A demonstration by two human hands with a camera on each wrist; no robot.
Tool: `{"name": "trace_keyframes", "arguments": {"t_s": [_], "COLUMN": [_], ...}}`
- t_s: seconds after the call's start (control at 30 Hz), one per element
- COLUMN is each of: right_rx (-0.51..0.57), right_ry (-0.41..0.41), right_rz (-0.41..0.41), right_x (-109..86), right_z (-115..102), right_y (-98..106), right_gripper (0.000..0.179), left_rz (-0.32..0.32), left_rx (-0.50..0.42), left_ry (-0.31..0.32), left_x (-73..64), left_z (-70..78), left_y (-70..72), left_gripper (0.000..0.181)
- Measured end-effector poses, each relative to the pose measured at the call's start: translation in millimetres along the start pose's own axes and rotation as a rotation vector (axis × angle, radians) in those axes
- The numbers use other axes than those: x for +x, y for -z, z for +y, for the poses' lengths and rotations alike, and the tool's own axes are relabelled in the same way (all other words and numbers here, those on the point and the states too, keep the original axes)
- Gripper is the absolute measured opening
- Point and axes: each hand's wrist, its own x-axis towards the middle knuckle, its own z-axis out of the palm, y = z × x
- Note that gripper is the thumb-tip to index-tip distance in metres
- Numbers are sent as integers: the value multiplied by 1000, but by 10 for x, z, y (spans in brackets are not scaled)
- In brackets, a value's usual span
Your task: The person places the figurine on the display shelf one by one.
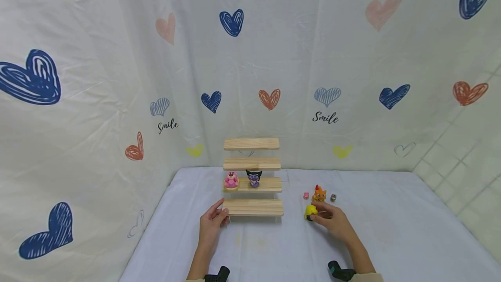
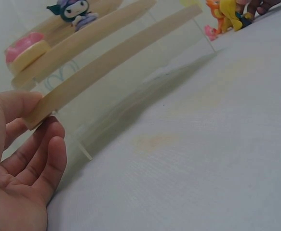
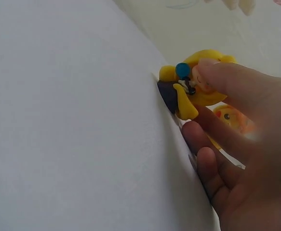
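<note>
My left hand [image 1: 213,223] pinches the left end of the lowest board on a small wooden step shelf [image 1: 252,207], thumb above and fingers beneath. To the right of the shelf, my right hand [image 1: 332,221] grips a yellow figurine [image 1: 311,212] with a dark base between thumb and fingers, low over the white cloth. In the right wrist view the yellow figurine [image 3: 198,84] shows a blue round detail, with the thumb over its face. Just behind it stands an orange fox-like figurine [image 1: 319,194]. On the second board sit a pink figurine [image 1: 231,181] and a black-and-purple figurine [image 1: 254,178].
A tiny pink figure [image 1: 306,195] and a small grey figure [image 1: 333,197] flank the orange figurine. The shelf's upper boards [image 1: 252,163] rise toward a white curtain [image 1: 297,55] printed with hearts. White cloth [image 1: 274,251] covers the table.
</note>
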Motion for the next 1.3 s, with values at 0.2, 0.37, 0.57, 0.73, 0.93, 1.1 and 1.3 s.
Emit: {"name": "trace_keyframes", "arguments": {"t_s": [0.2,0.37,0.57,0.73,0.93,1.1,1.3], "right_rx": [-18,-22,-20,-20,-18,0,29], "right_ry": [-1,0,-5,-11,-19,-20,16], "right_rz": [19,24,28,37,56,62,87], "right_x": [-5,-12,-10,-6,-8,-16,-24], "right_z": [-16,-32,-38,-41,-59,-71,-82], "right_y": [-12,-12,-10,-8,8,23,49], "right_gripper": [51,49,47,47,47,50,52], "left_rz": [10,8,8,5,1,-3,-1], "left_rx": [10,22,23,22,3,2,4], "left_ry": [2,0,7,0,-5,-5,-3], "left_x": [6,21,26,29,23,2,-1], "left_z": [-14,-37,-46,-48,-23,-8,-11], "left_y": [3,11,10,9,6,9,9], "left_gripper": [51,52,52,54,52,53,52]}}
